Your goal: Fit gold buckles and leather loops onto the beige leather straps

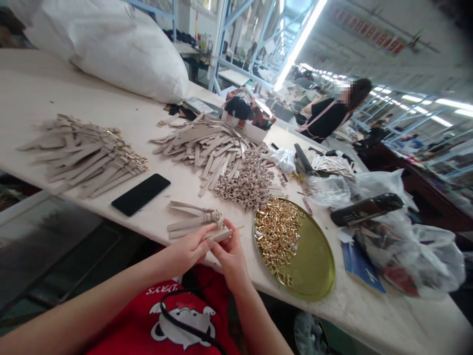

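At the near edge of the tabletop (44, 93), the left hand (186, 252) and the right hand (232, 257) meet over one beige strap (222, 236). Both pinch it between thumb and fingertips, the left from the left side and the right from below. The strap lies just over the table's edge, touching a small bunch of finished straps (190, 218) that fans out to its left. How many are in that bunch cannot be told.

Two large piles of the same beige straps lie further back. One pile with gold buckles (86, 155) is toward the left end, and one plain pile (207, 143) is in the middle. Beside the plain pile, on its right, sits one heap of small beige loops (248, 185).

One round gold tray (314, 268) rests at the near edge, right of the hands. It holds a heap of gold buckles (275, 231), too many to count.

One black smartphone (141, 194) lies face up between the buckled pile and the hands. One dark handset with keys (365, 208) rests on clear plastic bags (417, 246) toward the right end, with one blue booklet (357, 264) beneath them.

One big white sack (118, 47) lies at the far left corner.

One co-worker in a black top (327, 117) sits beyond the far edge.

The person's red shirt (148, 320) shows white letters reading "DAYS", seen upside down. A red banner (369, 34) on the far wall is too blurred to read.
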Demonstrator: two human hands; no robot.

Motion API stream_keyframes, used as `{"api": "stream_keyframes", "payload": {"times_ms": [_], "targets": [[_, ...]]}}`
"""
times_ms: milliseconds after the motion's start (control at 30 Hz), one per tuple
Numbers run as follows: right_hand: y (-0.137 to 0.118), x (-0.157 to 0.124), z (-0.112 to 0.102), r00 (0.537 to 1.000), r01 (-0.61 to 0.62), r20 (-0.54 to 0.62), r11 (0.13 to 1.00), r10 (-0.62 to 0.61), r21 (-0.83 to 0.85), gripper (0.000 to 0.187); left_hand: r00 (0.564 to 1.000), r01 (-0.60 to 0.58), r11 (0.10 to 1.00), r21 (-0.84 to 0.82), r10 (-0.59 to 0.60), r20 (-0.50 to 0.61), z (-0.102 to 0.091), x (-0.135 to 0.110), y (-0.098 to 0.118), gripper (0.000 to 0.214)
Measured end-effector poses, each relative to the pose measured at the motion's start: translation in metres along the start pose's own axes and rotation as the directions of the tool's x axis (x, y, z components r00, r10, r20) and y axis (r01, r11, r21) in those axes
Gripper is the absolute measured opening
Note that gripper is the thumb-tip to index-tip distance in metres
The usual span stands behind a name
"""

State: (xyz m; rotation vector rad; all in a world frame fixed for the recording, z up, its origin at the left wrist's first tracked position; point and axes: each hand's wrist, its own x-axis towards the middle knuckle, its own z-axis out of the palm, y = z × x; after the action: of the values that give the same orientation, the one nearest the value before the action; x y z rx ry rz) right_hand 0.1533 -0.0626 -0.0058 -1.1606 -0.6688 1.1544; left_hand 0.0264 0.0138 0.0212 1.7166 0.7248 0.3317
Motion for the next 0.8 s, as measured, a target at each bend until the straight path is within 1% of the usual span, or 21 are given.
{"api": "stream_keyframes", "payload": {"times_ms": [33,67,100,133,167,200,233,267,300,333,367,400,500,533,567,600,633,700,733,767,800], "targets": [[0.000,-0.002,-0.003,1.000,0.024,0.001,0.999,-0.024,-0.047,0.064,0.999,-0.031,0.999,0.012,0.031,-0.032,0.001,0.001,0.000,0.047],[-0.002,-0.002,-0.009,0.997,0.066,-0.016,0.987,-0.069,-0.144,0.062,0.998,-0.044,0.999,0.031,0.045,-0.041,0.001,0.002,0.000,0.044],[-0.006,-0.001,-0.021,0.991,0.112,-0.043,0.950,-0.130,-0.290,0.057,0.998,-0.037,0.998,0.049,0.039,-0.042,0.000,0.002,0.000,0.040],[-0.011,0.001,-0.036,0.976,0.146,-0.073,0.868,-0.204,-0.475,0.048,0.998,-0.015,0.998,0.059,0.018,-0.053,-0.001,0.002,0.000,0.038],[-0.018,0.005,-0.054,0.948,0.141,-0.115,0.714,-0.298,-0.686,0.035,0.997,0.016,0.998,0.067,-0.011,-0.072,-0.001,0.002,0.000,0.036],[-0.025,0.009,-0.072,0.922,0.089,-0.127,0.518,-0.366,-0.851,0.026,0.995,0.045,0.996,0.072,-0.038,-0.093,-0.001,0.003,-0.001,0.034],[-0.033,0.015,-0.091,0.896,-0.009,-0.158,0.338,-0.414,-0.941,0.023,0.992,0.066,0.995,0.074,-0.058,-0.114,0.000,0.003,-0.002,0.033],[-0.038,0.021,-0.107,0.891,-0.132,-0.204,0.199,-0.406,-0.971,0.024,0.990,0.077,0.994,0.076,-0.067,-0.122,0.001,0.004,-0.004,0.032],[-0.043,0.027,-0.120,0.894,-0.249,-0.271,0.106,-0.358,-0.963,0.026,0.991,0.077,0.994,0.076,-0.067,-0.116,0.004,0.005,-0.005,0.032],[-0.045,0.033,-0.130,0.891,-0.321,-0.320,0.051,-0.322,-0.946,0.027,0.993,0.070,0.995,0.077,-0.062,-0.099,0.006,0.007,-0.007,0.031],[-0.045,0.039,-0.137,0.890,-0.365,-0.357,0.025,-0.284,-0.931,0.027,0.995,0.062,0.995,0.080,-0.056,-0.077,0.009,0.008,-0.008,0.031],[-0.044,0.043,-0.141,0.891,-0.382,-0.374,0.021,-0.259,-0.924,0.026,0.997,0.058,0.995,0.085,-0.053,-0.054,0.011,0.010,-0.009,0.031],[-0.041,0.048,-0.144,0.893,-0.371,-0.373,0.056,-0.251,-0.927,0.023,0.998,0.059,0.993,0.101,-0.059,-0.005,0.012,0.015,-0.010,0.031],[-0.041,0.048,-0.143,0.893,-0.363,-0.373,0.085,-0.253,-0.928,0.024,0.998,0.063,0.993,0.103,-0.063,-0.002,0.011,0.017,-0.010,0.031],[-0.042,0.046,-0.142,0.895,-0.339,-0.370,0.158,-0.249,-0.927,0.025,0.998,0.066,0.992,0.103,-0.066,-0.003,0.010,0.019,-0.009,0.031],[-0.043,0.044,-0.138,0.904,-0.295,-0.362,0.281,-0.228,-0.913,0.027,0.998,0.069,0.993,0.098,-0.068,-0.007,0.010,0.023,-0.008,0.030],[-0.045,0.042,-0.134,0.918,-0.237,-0.349,0.443,-0.189,-0.864,0.028,0.997,0.071,0.994,0.085,-0.070,-0.013,0.010,0.027,-0.006,0.030],[-0.047,0.038,-0.119,0.952,-0.129,-0.295,0.770,-0.080,-0.625,0.029,0.997,0.079,0.997,0.024,-0.079,-0.017,0.012,0.037,-0.001,0.029],[-0.047,0.037,-0.109,0.966,-0.104,-0.258,0.874,-0.025,-0.475,0.029,0.996,0.084,0.996,-0.022,-0.085,-0.012,0.014,0.043,0.001,0.029],[-0.046,0.036,-0.099,0.975,-0.102,-0.220,0.930,0.024,-0.354,0.028,0.996,0.091,0.993,-0.075,-0.091,-0.006,0.016,0.048,0.004,0.029],[-0.043,0.036,-0.088,0.981,-0.110,-0.181,0.959,0.063,-0.262,0.027,0.995,0.098,0.987,-0.125,-0.099,0.000,0.017,0.053,0.006,0.030]]}}
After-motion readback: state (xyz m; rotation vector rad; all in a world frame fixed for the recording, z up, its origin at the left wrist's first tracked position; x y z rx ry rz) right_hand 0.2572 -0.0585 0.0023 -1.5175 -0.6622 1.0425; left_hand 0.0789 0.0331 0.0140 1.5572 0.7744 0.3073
